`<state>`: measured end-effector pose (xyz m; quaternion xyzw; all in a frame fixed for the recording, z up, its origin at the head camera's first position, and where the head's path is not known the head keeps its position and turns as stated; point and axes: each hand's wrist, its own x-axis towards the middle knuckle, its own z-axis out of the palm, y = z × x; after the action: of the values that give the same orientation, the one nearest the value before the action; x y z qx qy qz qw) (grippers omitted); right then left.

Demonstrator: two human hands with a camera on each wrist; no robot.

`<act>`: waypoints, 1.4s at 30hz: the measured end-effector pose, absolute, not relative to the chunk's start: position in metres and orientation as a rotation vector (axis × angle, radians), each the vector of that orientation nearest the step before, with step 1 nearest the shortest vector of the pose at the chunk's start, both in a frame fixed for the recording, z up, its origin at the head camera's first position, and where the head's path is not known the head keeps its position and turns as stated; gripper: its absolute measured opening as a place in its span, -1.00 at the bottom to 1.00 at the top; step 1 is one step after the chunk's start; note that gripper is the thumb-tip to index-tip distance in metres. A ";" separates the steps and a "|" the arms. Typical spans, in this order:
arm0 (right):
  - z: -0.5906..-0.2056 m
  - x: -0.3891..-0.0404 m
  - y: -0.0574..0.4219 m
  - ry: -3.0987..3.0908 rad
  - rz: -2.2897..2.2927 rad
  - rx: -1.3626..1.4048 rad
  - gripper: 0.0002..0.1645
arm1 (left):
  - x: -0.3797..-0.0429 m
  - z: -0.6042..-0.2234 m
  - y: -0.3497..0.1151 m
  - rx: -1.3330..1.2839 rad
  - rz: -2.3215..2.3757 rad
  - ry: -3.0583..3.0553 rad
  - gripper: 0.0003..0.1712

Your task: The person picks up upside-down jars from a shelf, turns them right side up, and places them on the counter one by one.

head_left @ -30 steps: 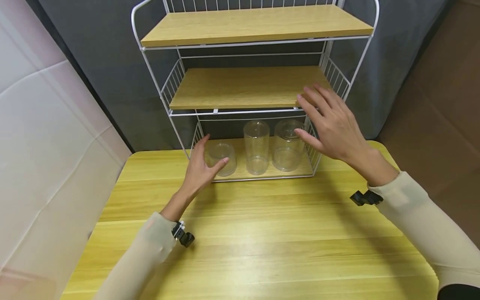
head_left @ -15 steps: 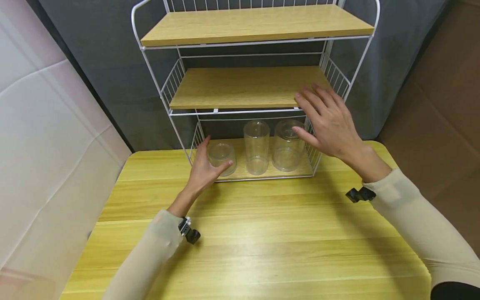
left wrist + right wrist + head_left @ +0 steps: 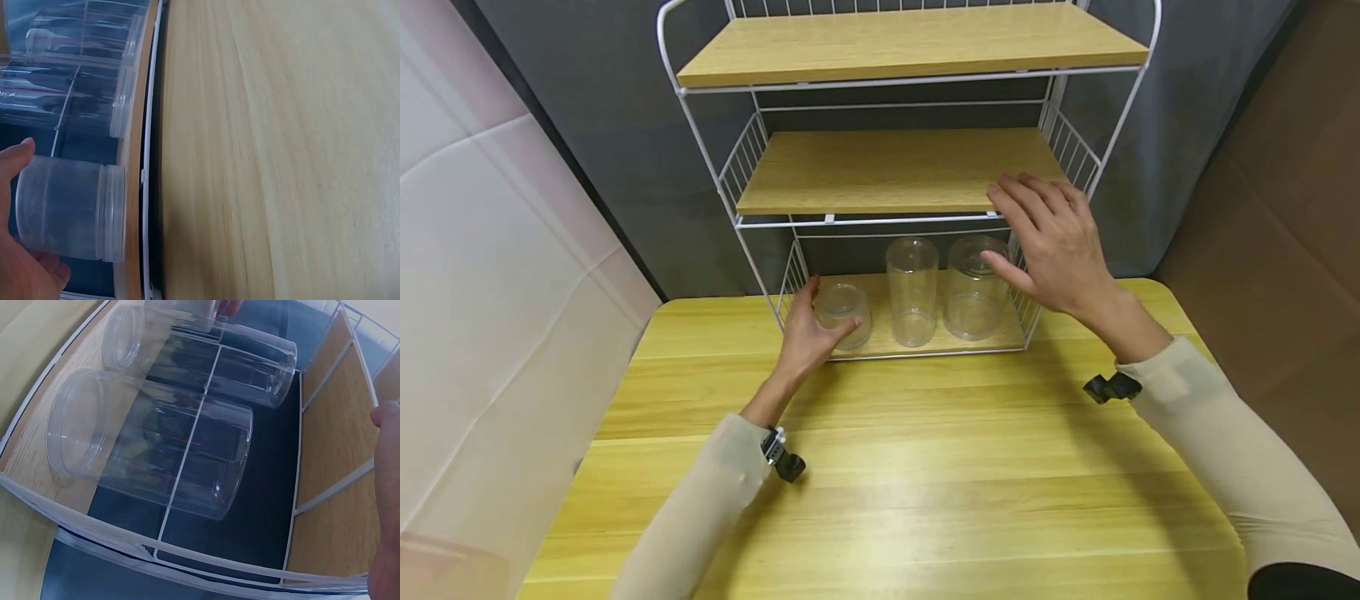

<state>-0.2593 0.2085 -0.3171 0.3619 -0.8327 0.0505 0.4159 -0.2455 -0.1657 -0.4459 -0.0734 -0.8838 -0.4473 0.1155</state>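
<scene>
My left hand [image 3: 808,335] is round a short clear jar [image 3: 853,315] at the left of the bottom shelf [image 3: 880,348]. In the left wrist view the jar [image 3: 72,209] has its ridged rim toward the shelf board, with the thumb on one side and curled fingers on the other. My right hand [image 3: 1056,246] is spread with fingers straight at the right front edge of the middle shelf [image 3: 887,171], its thumb overlapping a wide clear jar [image 3: 973,300]. A tall narrow clear jar [image 3: 913,292] stands between the two.
A white wire rack [image 3: 733,217] carries three wooden boards, the top shelf [image 3: 910,42] highest. It stands at the back of a yellow wooden table [image 3: 880,467]. A dark grey backdrop [image 3: 617,150] rises behind, with a pale sheet [image 3: 512,333] left and a brown panel [image 3: 1270,208] right.
My left hand has moved slightly right and closed in round the short jar. The right hand has shifted a little left along the middle shelf's edge. The jars stay in place.
</scene>
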 end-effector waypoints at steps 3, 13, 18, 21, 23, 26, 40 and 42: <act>-0.318 -0.260 0.208 -2.076 0.142 0.913 -0.12 | -0.247 -0.448 -0.165 -0.222 -1.314 -2.569 0.21; -0.319 -0.261 0.208 -2.095 0.152 0.895 -0.11 | -0.248 -0.450 -0.161 -0.200 -1.323 -2.500 0.10; -0.319 -0.261 0.207 -2.091 0.150 0.892 -0.11 | -0.247 -0.451 -0.161 -0.186 -1.327 -2.492 0.09; -0.319 -0.261 0.207 -2.086 0.156 0.891 -0.10 | -0.246 -0.452 -0.161 -0.180 -1.327 -2.489 0.07; -0.319 -0.262 0.207 -2.078 0.166 0.891 -0.11 | -0.246 -0.452 -0.160 -0.172 -1.326 -2.488 0.06; -0.320 -0.261 0.206 -2.054 0.193 0.891 -0.11 | -0.245 -0.452 -0.160 -0.160 -1.333 -2.487 0.05; -0.320 -0.261 0.204 -2.038 0.209 0.888 -0.12 | -0.241 -0.450 -0.160 -0.171 -1.293 -2.464 0.02; -0.320 -0.261 0.205 -2.044 0.199 0.889 -0.12 | -0.239 -0.449 -0.159 -0.176 -1.294 -2.449 0.01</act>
<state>-0.2608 0.2047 -0.3205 0.3575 -0.8218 0.0798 0.4365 -0.2388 -0.1595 -0.4488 -0.0622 -0.8676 -0.4584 0.1823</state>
